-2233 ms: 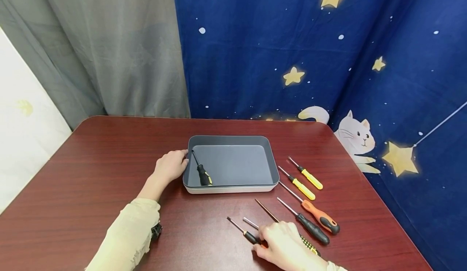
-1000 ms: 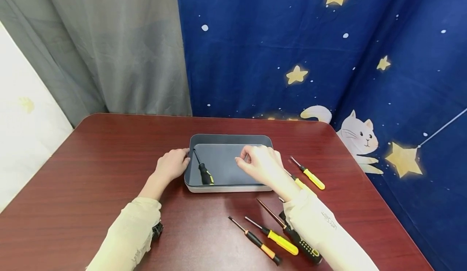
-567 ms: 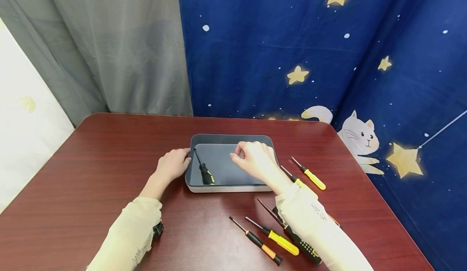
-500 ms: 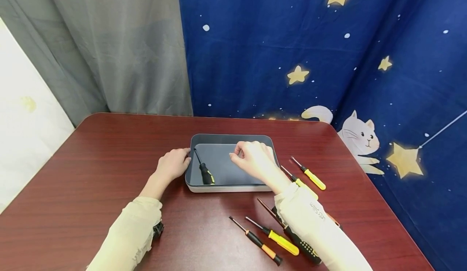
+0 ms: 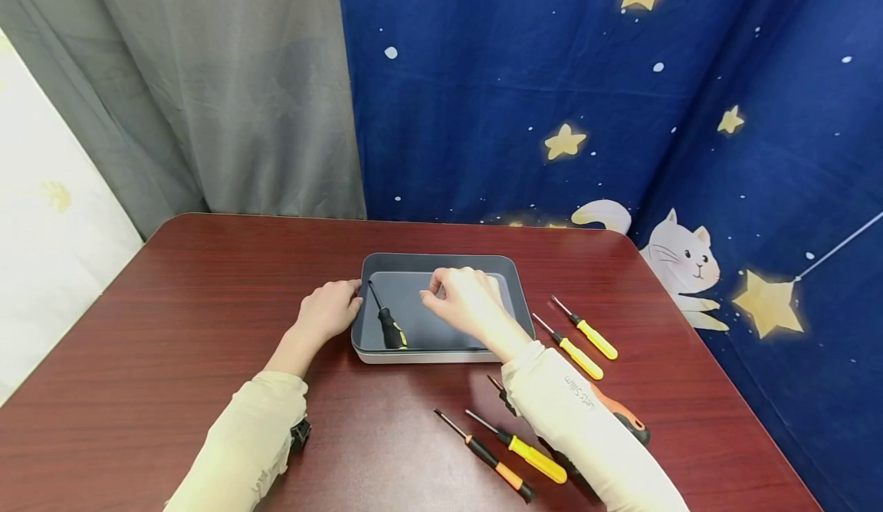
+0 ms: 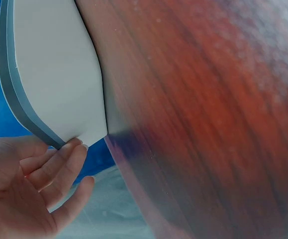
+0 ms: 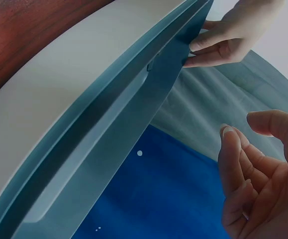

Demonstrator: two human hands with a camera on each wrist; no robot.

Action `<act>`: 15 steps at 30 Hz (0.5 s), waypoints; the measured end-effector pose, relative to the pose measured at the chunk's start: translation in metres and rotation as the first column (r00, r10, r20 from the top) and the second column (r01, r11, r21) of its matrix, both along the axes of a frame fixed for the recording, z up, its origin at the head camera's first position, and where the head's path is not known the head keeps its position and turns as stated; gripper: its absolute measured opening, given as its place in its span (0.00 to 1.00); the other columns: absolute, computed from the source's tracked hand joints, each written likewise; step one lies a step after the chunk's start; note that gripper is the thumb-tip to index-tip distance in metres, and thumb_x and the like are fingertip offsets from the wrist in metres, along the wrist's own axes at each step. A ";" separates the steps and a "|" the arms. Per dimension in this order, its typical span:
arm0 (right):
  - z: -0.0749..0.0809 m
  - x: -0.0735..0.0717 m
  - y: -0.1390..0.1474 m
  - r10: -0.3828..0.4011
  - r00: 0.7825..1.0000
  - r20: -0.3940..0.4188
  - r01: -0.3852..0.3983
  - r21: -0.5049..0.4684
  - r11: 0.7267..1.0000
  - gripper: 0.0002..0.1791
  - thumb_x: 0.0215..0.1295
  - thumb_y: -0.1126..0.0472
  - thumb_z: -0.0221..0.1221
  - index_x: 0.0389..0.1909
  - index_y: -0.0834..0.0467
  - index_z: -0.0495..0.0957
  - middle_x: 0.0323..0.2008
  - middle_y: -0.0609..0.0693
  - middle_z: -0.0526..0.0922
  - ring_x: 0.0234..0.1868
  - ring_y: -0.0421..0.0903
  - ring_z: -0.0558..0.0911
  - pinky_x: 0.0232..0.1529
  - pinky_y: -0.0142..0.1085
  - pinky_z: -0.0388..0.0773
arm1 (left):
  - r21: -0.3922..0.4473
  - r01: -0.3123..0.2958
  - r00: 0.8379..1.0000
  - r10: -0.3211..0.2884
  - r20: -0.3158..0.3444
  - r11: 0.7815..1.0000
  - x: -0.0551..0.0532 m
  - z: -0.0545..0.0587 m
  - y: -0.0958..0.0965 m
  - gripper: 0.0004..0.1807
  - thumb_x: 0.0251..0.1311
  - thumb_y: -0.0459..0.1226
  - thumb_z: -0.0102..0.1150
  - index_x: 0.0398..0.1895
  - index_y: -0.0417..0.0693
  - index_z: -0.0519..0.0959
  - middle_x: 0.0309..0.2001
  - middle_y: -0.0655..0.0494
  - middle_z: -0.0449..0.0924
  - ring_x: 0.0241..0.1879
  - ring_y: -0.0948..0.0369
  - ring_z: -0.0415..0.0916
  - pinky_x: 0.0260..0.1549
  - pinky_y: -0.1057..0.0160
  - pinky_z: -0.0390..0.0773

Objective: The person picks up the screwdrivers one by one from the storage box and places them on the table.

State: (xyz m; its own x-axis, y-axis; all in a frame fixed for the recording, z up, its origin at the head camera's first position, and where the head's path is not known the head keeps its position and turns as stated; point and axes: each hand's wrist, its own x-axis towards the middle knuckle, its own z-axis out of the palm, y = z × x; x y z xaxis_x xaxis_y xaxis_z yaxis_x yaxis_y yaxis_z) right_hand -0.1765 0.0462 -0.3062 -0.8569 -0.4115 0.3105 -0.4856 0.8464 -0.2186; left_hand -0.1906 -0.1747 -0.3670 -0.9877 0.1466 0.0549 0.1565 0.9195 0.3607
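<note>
A grey rectangular box [image 5: 428,357] lies on the table, with a black-and-yellow screwdriver [image 5: 392,332] resting inside at its left end. My left hand [image 5: 324,313] touches the box's left wall from outside; the left wrist view has its fingertips [image 6: 73,143] at the rim and corner. Above the middle of the box hovers my right hand [image 5: 465,297]. Its thumb and fingers are loosely curled and hold nothing, with a gap between thumb and forefinger in the right wrist view. This hand hides part of the box floor.
Two yellow screwdrivers [image 5: 581,357] lie right of the box. Nearer the front are a black-and-orange one [image 5: 493,462] and another yellow one [image 5: 538,460]. An orange-handled one [image 5: 621,412] and dark tools are partly covered by the right sleeve [image 5: 586,428].
My right hand has gone from the front screwdrivers up to over the box, then drifted slightly left. The left hand and the screwdriver in the box have stayed put.
</note>
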 end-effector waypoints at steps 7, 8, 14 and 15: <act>-0.005 -0.002 -0.008 -0.017 1.000 0.018 0.017 0.026 1.000 0.08 0.51 0.47 0.56 0.19 0.44 0.74 0.09 0.37 0.67 0.15 0.39 0.69 0.17 0.36 0.65 | 0.004 -0.004 1.000 0.004 0.002 1.000 0.000 0.001 0.000 0.20 0.59 0.35 0.49 0.55 0.38 0.70 0.49 0.40 0.72 0.42 0.44 0.72 0.32 0.44 0.71; -0.006 -0.003 -0.010 -0.019 1.000 0.020 0.018 0.028 0.999 0.08 0.51 0.46 0.56 0.18 0.44 0.74 0.10 0.37 0.67 0.15 0.40 0.69 0.17 0.36 0.66 | 0.003 -0.003 1.000 0.003 0.002 1.000 0.000 0.001 0.000 0.20 0.59 0.35 0.49 0.55 0.38 0.70 0.49 0.40 0.72 0.42 0.44 0.72 0.32 0.44 0.71; -0.013 -0.006 -0.017 -0.015 0.999 0.048 0.012 0.048 0.999 0.08 0.51 0.47 0.55 0.18 0.43 0.74 0.12 0.37 0.68 0.19 0.41 0.71 0.19 0.38 0.67 | 0.001 -0.002 1.000 0.002 -0.002 1.000 0.000 0.000 0.000 0.20 0.59 0.35 0.49 0.55 0.39 0.70 0.49 0.41 0.72 0.42 0.44 0.72 0.31 0.44 0.71; -0.014 -0.006 -0.018 -0.014 0.998 0.055 0.011 0.050 0.999 0.08 0.51 0.47 0.55 0.18 0.43 0.74 0.12 0.37 0.69 0.19 0.41 0.71 0.20 0.38 0.67 | 0.002 -0.002 1.000 0.002 -0.004 1.000 0.000 0.000 0.000 0.20 0.59 0.35 0.49 0.55 0.39 0.70 0.49 0.41 0.73 0.42 0.44 0.72 0.31 0.44 0.71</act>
State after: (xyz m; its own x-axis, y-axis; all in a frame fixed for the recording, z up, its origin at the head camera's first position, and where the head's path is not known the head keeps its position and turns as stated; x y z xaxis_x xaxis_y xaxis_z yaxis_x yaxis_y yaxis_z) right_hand -0.1828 0.0283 -0.3202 -0.8772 -0.4146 0.2420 -0.4635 0.8628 -0.2019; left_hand -0.1903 -0.1749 -0.3673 -0.9877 0.1443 0.0594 0.1561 0.9192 0.3614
